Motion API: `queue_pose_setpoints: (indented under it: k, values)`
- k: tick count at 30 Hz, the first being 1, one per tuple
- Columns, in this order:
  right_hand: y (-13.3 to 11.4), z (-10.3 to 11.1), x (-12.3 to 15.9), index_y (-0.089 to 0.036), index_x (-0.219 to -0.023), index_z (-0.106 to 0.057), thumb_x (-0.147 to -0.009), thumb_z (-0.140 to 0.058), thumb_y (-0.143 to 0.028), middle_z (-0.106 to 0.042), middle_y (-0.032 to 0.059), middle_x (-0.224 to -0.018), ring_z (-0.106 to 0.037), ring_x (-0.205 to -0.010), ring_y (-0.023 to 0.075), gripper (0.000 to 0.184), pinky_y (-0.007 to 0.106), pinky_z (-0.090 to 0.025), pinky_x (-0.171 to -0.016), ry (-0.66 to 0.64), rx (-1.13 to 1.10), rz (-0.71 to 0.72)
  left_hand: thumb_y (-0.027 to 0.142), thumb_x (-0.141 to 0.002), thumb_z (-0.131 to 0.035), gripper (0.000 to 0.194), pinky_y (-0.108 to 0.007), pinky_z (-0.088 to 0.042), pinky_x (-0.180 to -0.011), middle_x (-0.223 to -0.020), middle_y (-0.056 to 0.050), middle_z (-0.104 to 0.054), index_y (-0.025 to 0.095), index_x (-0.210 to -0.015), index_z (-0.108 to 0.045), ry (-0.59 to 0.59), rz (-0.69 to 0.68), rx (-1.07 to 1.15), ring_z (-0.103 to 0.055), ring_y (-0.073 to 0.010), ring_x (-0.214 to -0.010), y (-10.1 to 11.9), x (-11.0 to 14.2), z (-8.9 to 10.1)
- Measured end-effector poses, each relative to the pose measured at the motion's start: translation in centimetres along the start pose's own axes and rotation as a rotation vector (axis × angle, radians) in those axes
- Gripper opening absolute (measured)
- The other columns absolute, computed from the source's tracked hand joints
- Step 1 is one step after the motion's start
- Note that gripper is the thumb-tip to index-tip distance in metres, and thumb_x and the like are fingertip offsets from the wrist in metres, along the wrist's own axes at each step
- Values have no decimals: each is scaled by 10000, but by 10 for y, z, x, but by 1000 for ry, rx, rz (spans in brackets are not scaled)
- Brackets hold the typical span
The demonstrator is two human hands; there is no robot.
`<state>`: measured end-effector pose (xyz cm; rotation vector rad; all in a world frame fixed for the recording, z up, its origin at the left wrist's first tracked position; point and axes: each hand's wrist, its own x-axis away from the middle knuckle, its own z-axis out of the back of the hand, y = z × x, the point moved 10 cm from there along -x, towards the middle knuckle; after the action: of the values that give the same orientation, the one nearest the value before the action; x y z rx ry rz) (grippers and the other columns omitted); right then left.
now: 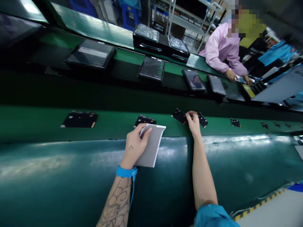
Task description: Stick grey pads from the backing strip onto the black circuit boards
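My left hand, with a blue strap at the wrist, grips a flat grey pad with white edges between thumb and fingers. The pad partly covers a black circuit board on the green belt. Further right, my right hand is closed in a pinch at the corner of a tilted black circuit board. Another tilted circuit board lies just to the right of these fingers, partly hidden by them.
A larger-looking circuit board lies on the belt at left; several smaller-looking ones, including one circuit board, run off right. Behind, a raised line carries dark panel-like units. A person in a pink sleeve works at back right.
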<state>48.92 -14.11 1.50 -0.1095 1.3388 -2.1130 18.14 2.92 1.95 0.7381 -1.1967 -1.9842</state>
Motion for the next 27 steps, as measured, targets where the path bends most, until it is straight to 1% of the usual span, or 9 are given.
queue_pose_setpoints:
  k: [3, 7, 16, 19, 22, 24, 25, 26, 27]
  values:
    - [28, 11, -14, -215, -1036, -674, -1032, -582, -541, -661, 151, -1224, -634, -1166, 300, 338, 444, -539, -970, 3, 202, 12, 498, -1030, -631, 325, -327, -503, -731, -970, -49, -823, 218, -1137, -756, -10, 5, -3, -741, -259, -843, -1, 0, -1]
    - [37, 3, -20, -226, -929, -670, -1021, -584, -407, -692, 139, -1144, -644, -1188, 312, 220, 498, -468, -1110, -51, 343, 72, 517, -1033, -613, 358, -327, -501, -718, -979, -63, -826, 211, -1152, -755, -13, 11, -23, -744, -267, -847, 0, 1, 0]
    - [44, 5, -19, -229, -942, -625, -992, -592, -353, -661, 160, -1182, -605, -1156, 330, 138, 522, -456, -1090, 10, 430, 75, 501, -1034, -607, 334, -326, -528, -725, -937, -51, -813, 217, -1130, -752, -12, 11, -40, -738, -254, -808, 6, 1, -1]
    - [36, 18, -17, -229, -1055, -585, -972, -628, -365, -642, 138, -1152, -605, -1087, 303, 165, 491, -498, -1037, 127, 388, 94, 493, -1033, -608, 325, -332, -540, -746, -948, -55, -814, 216, -1127, -750, -18, 6, -29, -743, -257, -828, 7, 1, -1]
    - [18, 37, -8, -233, -1132, -554, -1026, -550, -377, -629, 111, -1118, -614, -1019, 268, 179, 452, -526, -985, 308, 263, 96, 490, -1033, -614, 315, -336, -537, -746, -957, -60, -816, 215, -1121, -740, -19, 0, -19, -745, -256, -831, 7, 1, -1]
    - [1, 42, 1, -239, -1137, -566, -1065, -495, -393, -635, 100, -1105, -623, -1009, 258, 184, 426, -529, -937, 382, 171, 94, 475, -1036, -619, 297, -334, -533, -745, -962, -60, -817, 216, -1119, -737, -14, -9, -12, -744, -250, -829, 7, 1, -1]
    - [-11, 38, 5, -242, -1140, -582, -1078, -493, -409, -646, 98, -1112, -631, -1010, 254, 198, 409, -528, -901, 370, 118, 100, 465, -1038, -621, 287, -331, -531, -739, -959, -60, -817, 216, -1121, -737, -12, -12, -9, -743, -246, -824, 7, 1, -1]
    - [-24, 29, 9, -246, -1144, -604, -1086, -510, -425, -661, 96, -1124, -642, -1011, 250, 211, 392, -524, -865, 308, 59, 117, 455, -1040, -621, 278, -327, -529, -733, -956, -59, -817, 217, -1124, -737, -10, -15, -5, -742, -243, -820, 7, 1, -1]
    - [-39, 14, 12, -250, -1143, -634, -1089, -541, -440, -680, 91, -1129, -655, -1008, 245, 218, 379, -519, -834, 191, 0, 143, 446, -1040, -621, 271, -324, -528, -727, -950, -58, -816, 216, -1123, -736, -7, -18, -2, -740, -240, -814, 8, 1, -1]
